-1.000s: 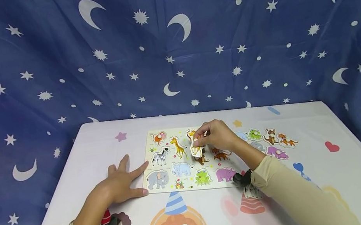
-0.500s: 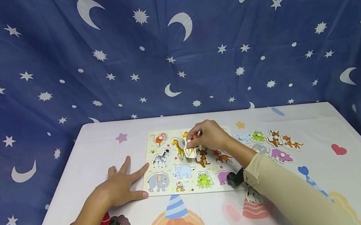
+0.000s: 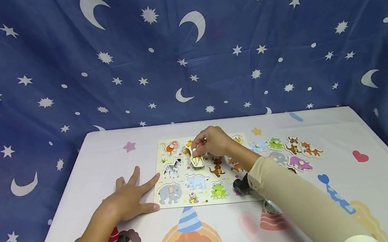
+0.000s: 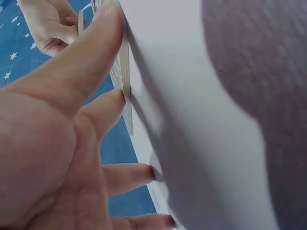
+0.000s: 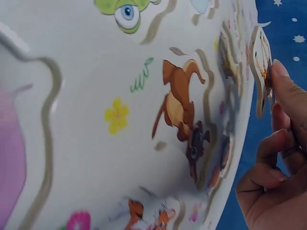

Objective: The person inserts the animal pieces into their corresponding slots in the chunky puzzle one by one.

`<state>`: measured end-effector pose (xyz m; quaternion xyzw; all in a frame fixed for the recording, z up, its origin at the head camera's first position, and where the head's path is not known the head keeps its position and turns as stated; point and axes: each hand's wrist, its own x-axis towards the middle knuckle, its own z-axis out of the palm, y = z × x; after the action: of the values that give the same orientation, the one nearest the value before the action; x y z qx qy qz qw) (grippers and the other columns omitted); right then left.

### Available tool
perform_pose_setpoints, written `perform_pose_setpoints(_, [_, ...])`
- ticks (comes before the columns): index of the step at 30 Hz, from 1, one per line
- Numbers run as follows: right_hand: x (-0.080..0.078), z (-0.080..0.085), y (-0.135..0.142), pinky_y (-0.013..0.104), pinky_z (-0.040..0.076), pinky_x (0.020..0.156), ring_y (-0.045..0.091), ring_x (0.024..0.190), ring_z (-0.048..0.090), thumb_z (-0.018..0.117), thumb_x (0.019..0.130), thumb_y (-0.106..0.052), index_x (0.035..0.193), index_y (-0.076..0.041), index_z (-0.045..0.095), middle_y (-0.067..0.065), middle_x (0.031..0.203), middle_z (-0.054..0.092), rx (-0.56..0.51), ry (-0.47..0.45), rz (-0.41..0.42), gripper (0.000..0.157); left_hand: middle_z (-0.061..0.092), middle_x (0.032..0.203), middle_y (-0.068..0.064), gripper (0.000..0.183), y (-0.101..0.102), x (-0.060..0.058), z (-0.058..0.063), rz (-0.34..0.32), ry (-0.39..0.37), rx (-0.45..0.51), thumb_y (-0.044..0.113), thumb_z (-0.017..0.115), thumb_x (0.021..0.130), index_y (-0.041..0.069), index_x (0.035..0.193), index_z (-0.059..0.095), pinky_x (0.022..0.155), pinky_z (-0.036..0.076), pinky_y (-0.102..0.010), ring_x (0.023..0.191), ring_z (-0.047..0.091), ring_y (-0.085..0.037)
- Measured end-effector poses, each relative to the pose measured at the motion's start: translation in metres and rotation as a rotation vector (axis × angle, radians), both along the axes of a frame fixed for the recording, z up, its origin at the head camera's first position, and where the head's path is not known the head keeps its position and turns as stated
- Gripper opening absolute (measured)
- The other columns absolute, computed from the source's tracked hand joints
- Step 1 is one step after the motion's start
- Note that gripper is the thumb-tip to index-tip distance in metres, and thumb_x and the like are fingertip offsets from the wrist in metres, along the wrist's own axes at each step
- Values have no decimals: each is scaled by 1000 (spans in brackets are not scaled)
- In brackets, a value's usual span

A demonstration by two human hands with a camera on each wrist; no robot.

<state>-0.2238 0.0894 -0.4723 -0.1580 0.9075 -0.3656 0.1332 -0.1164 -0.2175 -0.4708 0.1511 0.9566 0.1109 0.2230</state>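
One giraffe piece (image 3: 197,162) is pinched between the thumb and fingers of the right hand (image 3: 214,141), and this grip is closed just enough to hold it. In the last second the grip slid left over the board (image 3: 230,197), so the piece now covers most of the matching giraffe picture and seems nearly lined up. It looks tipped, not flat in its spot. Left of the grip is the zebra picture (image 3: 173,168). Farther left, the left hand (image 3: 128,199) has its fingers spread, touching the board's edge. Right of the grip, a frog piece (image 3: 275,143) and a purple hippo piece (image 3: 299,163) lie on the tabletop (image 3: 333,133).
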Motion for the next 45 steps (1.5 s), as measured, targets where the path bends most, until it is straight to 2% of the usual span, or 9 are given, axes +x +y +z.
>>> perform_pose_setpoints(5, [-3, -5, -2, 26, 44, 63, 12, 68, 53, 88, 81, -27, 85, -20, 79, -5, 72, 64, 1, -34, -6, 12, 8, 169, -29, 93, 4, 1, 4, 24, -10, -7, 65, 75, 79, 38, 158, 35, 85, 25, -95, 146, 2, -70])
perform_pose_setpoints(9, [-4, -8, -4, 24, 43, 61, 10, 67, 52, 89, 80, -26, 84, -20, 79, -6, 71, 64, 4, -45, -5, 12, 3, 170, -25, 92, 6, -1, 3, 39, -3, -5, 64, 76, 79, 39, 158, 37, 83, 14, -98, 149, -7, -66])
perform_pose_setpoints(13, [-4, -11, -7, 23, 42, 60, 10, 66, 52, 88, 81, -26, 84, -20, 80, -7, 70, 64, 10, -64, 3, 11, 2, 171, -23, 92, 2, -2, 0, 22, 12, -1, 64, 78, 78, 37, 157, 39, 85, 15, -98, 150, -3, -64])
perform_pose_setpoints(19, [-5, -14, -11, 22, 42, 58, 9, 63, 52, 89, 80, -25, 82, -20, 80, -7, 67, 63, 37, -94, -6, 11, 12, 171, -22, 94, 1, -3, -3, 15, -11, 8, 66, 78, 76, 39, 157, 38, 88, 18, -96, 150, 6, -63])
perform_pose_setpoints(24, [-7, -15, -14, 21, 41, 54, 9, 62, 52, 90, 78, -25, 82, -21, 80, -7, 68, 64, 58, -95, -20, 11, 15, 170, -23, 93, 3, -4, -2, 22, 0, 16, 63, 80, 75, 38, 156, 41, 87, 21, -96, 150, 8, -63])
perform_pose_setpoints(37, [-11, -18, -12, 22, 42, 55, 9, 63, 53, 91, 78, -30, 83, -25, 81, -7, 71, 67, 81, -105, -34, 13, 16, 170, -23, 93, 4, -7, -3, 12, 7, 1, 63, 80, 76, 37, 156, 41, 86, 22, -96, 150, 9, -64])
perform_pose_setpoints(41, [-10, -15, -10, 23, 43, 58, 9, 66, 54, 89, 80, -29, 86, -23, 81, -7, 73, 68, 68, -106, -24, 12, 17, 169, -24, 94, 4, -8, -3, 10, 9, -1, 63, 80, 75, 36, 156, 41, 86, 23, -96, 149, 10, -64])
perform_pose_setpoints(45, [-7, -5, -2, 26, 43, 62, 12, 70, 54, 86, 84, -27, 93, -22, 83, -6, 77, 68, 33, -85, -9, 11, 16, 169, -24, 94, 2, -6, -3, 11, 2, -4, 62, 81, 76, 36, 156, 41, 85, 23, -96, 149, 9, -64])
